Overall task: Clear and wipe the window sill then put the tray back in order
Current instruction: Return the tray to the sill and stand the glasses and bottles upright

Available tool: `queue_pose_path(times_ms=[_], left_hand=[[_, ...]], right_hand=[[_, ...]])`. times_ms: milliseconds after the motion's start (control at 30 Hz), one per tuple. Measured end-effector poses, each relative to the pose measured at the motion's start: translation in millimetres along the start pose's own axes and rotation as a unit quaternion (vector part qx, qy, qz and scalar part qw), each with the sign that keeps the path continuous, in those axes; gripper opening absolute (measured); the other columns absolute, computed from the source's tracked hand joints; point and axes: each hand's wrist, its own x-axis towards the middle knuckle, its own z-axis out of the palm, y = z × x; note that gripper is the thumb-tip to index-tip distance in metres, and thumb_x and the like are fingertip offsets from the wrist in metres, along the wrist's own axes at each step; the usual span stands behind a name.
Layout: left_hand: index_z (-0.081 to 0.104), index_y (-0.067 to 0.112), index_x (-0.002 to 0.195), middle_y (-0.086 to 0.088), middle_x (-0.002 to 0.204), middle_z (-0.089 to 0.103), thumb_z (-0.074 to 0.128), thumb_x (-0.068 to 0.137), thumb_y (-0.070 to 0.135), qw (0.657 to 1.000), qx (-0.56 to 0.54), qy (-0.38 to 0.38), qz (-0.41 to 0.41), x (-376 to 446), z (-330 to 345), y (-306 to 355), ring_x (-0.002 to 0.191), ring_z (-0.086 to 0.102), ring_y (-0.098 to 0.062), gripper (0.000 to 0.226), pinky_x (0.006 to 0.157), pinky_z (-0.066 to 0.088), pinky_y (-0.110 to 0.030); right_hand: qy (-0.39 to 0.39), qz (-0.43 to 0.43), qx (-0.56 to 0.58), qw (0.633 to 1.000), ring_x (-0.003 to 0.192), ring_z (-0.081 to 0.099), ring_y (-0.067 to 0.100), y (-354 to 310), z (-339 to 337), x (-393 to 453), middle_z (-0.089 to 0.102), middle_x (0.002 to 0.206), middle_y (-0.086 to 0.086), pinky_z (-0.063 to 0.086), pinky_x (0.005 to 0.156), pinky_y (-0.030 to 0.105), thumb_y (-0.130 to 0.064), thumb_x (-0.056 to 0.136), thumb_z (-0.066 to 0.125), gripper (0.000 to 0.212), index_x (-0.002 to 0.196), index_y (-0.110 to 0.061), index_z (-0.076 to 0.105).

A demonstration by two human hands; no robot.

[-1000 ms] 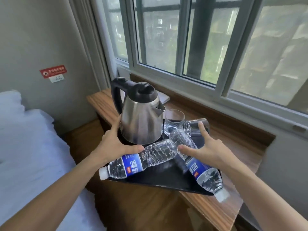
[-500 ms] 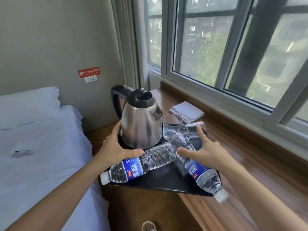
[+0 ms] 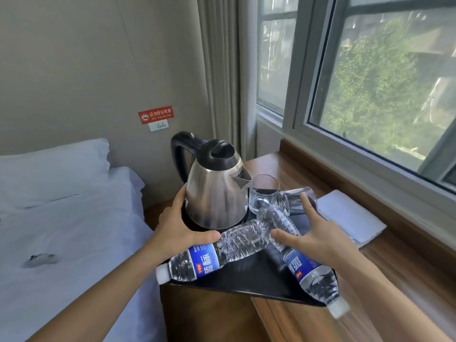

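A black tray (image 3: 259,275) carries a steel kettle (image 3: 214,193), an upright glass (image 3: 264,193), a glass lying on its side (image 3: 296,196) and two water bottles. One bottle (image 3: 222,250) lies across the tray's front with its cap poking left. The other bottle (image 3: 311,272) points off the tray's right front corner. My left hand (image 3: 177,233) grips the tray's left edge beside the kettle, thumb on top. My right hand (image 3: 313,238) holds the right edge, thumb on top and forefinger raised by the lying glass. The tray overhangs the wooden sill (image 3: 394,280).
A folded white cloth (image 3: 350,218) lies on the sill right of the tray, under the window (image 3: 370,107). A bed (image 3: 61,230) with a pillow stands close on the left. A curtain (image 3: 217,70) hangs behind the kettle.
Both hands kept their hold while the tray came left and off the sill's surface. The white cloth, hidden behind the kettle before, now lies to the tray's right.
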Motion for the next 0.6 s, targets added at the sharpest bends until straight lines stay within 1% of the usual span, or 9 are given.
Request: queue_pose_path(times_ms=[67,133,233,300,400,467,533,600], left_hand=[[0.023,0.052,0.152,0.021,0.14,0.057,0.09,0.029,0.08,1.0,-0.001,0.001,-0.005,33.3,-7.3,-3.6,0.119,0.066,-0.012,0.143,0.098,0.059,-0.047],[0.024,0.052,0.152,0.021,0.138,0.057,0.09,0.029,0.08,1.0,-0.008,0.0,-0.008,63.6,-13.7,-7.8,0.118,0.066,-0.012,0.143,0.097,0.059,-0.047],[0.025,0.053,0.151,0.023,0.139,0.056,0.094,0.033,0.075,1.0,-0.007,-0.007,0.001,104.4,-20.0,-14.0,0.123,0.062,-0.009,0.139,0.102,0.056,-0.048],[0.024,0.053,0.153,0.022,0.141,0.055,0.096,0.037,0.069,1.0,-0.004,-0.013,0.008,129.9,-21.8,-18.9,0.127,0.058,-0.008,0.137,0.105,0.053,-0.048],[0.024,0.053,0.153,0.02,0.143,0.055,0.096,0.035,0.073,0.999,-0.012,-0.034,0.022,166.6,-21.6,-26.5,0.13,0.056,-0.009,0.14,0.108,0.051,-0.05],[0.024,0.053,0.154,0.021,0.145,0.053,0.096,0.035,0.073,0.997,-0.018,-0.055,0.045,191.8,-20.1,-32.2,0.134,0.053,-0.009,0.14,0.111,0.048,-0.05],[0.023,0.054,0.154,0.021,0.147,0.051,0.096,0.036,0.072,0.994,-0.022,-0.08,0.064,220.1,-17.7,-38.8,0.139,0.049,-0.011,0.14,0.113,0.045,-0.051],[0.023,0.056,0.153,0.022,0.147,0.052,0.097,0.036,0.071,0.99,-0.027,-0.109,0.083,251.7,-15.1,-47.5,0.14,0.048,-0.013,0.139,0.114,0.044,-0.053]], right_hand=[[0.004,-0.002,0.008,1.0,0.068,0.068,0.013,-12.0,-5.3,30.7,0.068,0.072,0.006,0.061,0.072,0.033,-0.106,0.048,0.044,0.138,0.16,-0.05,-0.015],[0.004,-0.003,0.001,1.0,0.068,0.067,0.014,-22.1,-8.7,57.4,0.067,0.073,0.008,0.059,0.07,0.033,-0.107,0.049,0.043,0.137,0.16,-0.05,-0.016],[0.012,0.01,-0.015,1.0,0.073,0.065,0.015,-30.1,-9.9,93.7,0.067,0.083,0.01,0.054,0.062,0.032,-0.113,0.042,0.035,0.141,0.158,-0.053,-0.017],[0.02,0.026,-0.012,0.999,0.076,0.064,0.016,-32.9,-9.0,113.4,0.065,0.087,0.012,0.05,0.06,0.032,-0.115,0.038,0.034,0.141,0.155,-0.057,-0.019],[0.031,0.044,0.002,0.999,0.084,0.063,0.019,-36.2,-6.1,134.2,0.066,0.085,0.015,0.05,0.064,0.035,-0.115,0.04,0.039,0.14,0.153,-0.059,-0.021],[0.041,0.061,0.0,0.997,0.083,0.064,0.02,-38.0,-3.3,145.9,0.066,0.086,0.015,0.05,0.065,0.035,-0.114,0.04,0.039,0.139,0.152,-0.06,-0.022],[0.051,0.089,0.0,0.995,0.083,0.064,0.02,-39.7,0.7,157.9,0.066,0.088,0.014,0.05,0.067,0.035,-0.115,0.039,0.039,0.139,0.152,-0.061,-0.022],[0.062,0.115,0.004,0.991,0.087,0.064,0.02,-43.1,5.5,170.7,0.067,0.093,0.015,0.052,0.071,0.036,-0.115,0.037,0.038,0.142,0.153,-0.06,-0.02]])
